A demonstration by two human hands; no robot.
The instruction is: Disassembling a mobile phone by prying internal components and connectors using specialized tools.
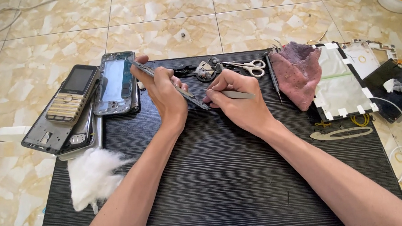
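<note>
Two hands work a thin phone frame with tweezers on the dark bench.

The left hand (164, 94) has its fingers closed around a long narrow frame strip (182, 92), held tilted just behind the bench (222, 184) middle. The right hand (236, 95) pinches grey tweezers (236, 94), tips meeting the strip's lower end. Judging by this, the work goes best with the strip kept steady, wrists resting on the bench, and light pressure at the tips. Left of the strip lie a bar phone (71, 94) and an open phone shell (116, 83); scissors (248, 66) and a pink cloth (296, 72) lie to its right; cotton wool (93, 176) sits nearer, to the left.
</note>
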